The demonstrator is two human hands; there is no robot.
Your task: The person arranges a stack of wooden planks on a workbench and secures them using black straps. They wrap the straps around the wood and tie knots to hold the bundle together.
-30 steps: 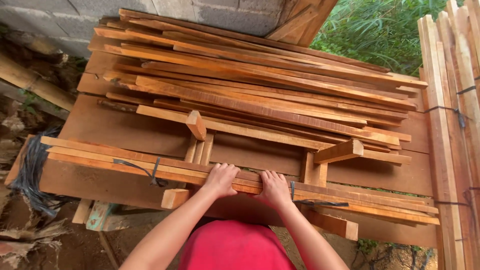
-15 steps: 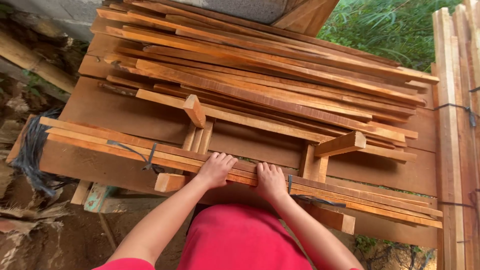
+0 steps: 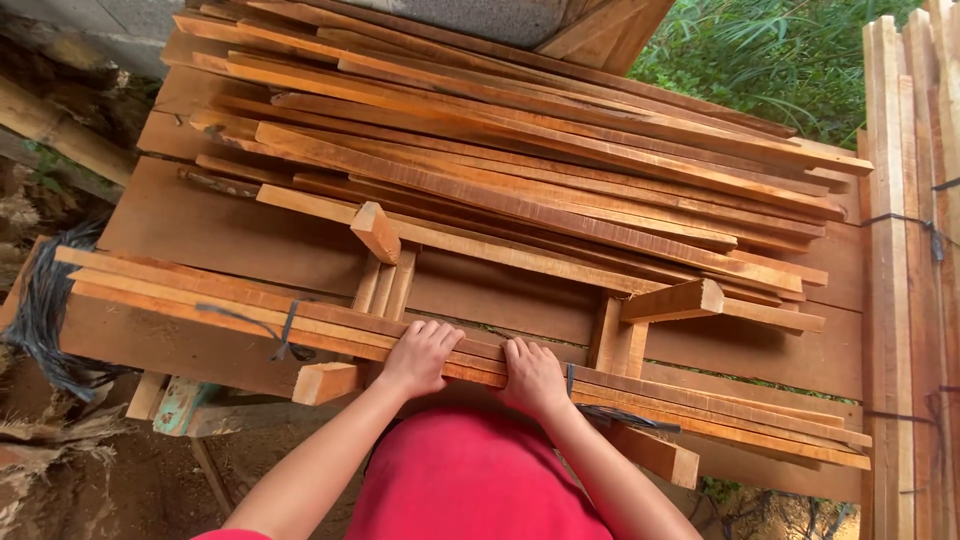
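Observation:
My left hand and my right hand both rest side by side on a bundle of long thin wooden slats at the near edge of a wooden bench. Fingers of both hands curl over the top of the bundle, gripping it. A dark strap ties the bundle left of my hands, and another dark strap ties it on the right. The bundle lies across short wooden blocks.
A loose pile of long slats covers the far half of the bench. Two upright wooden stops stand behind the bundle. More strapped slats stand at the right. Dark straps hang at the left, above bare soil.
The view has shifted a little closer and downward over the bench. Both hands stay on the same spot of the bundle, which has barely moved.

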